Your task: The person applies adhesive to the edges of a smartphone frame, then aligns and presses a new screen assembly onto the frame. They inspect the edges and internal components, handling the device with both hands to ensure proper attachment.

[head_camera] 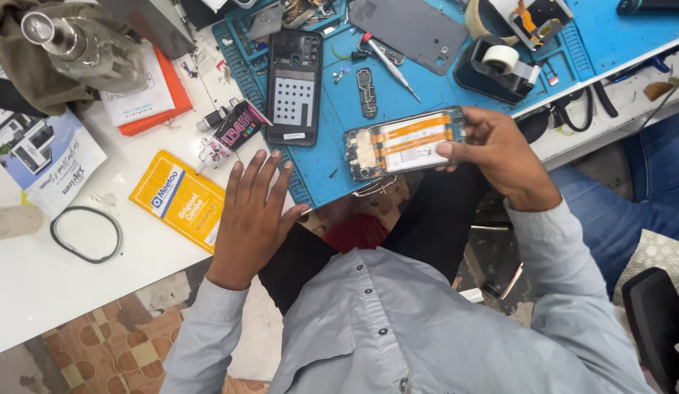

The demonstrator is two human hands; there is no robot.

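opened phone (pixel 402 143) in right hand (pixel 500 149), left hand (pixel 252 219) apart

A flat yellow packet (pixel 180 198) with a blue-and-white label lies on the white counter (pixel 33 284), just beside the left hand (pixel 250 219). Farther off lie a white-and-orange box (pixel 146 95), a blue-and-white leaflet (pixel 44 157) and a black-and-pink tube (pixel 230 133).

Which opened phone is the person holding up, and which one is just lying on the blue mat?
The right hand holds the orange-striped phone; the black phone lies untouched on the mat.
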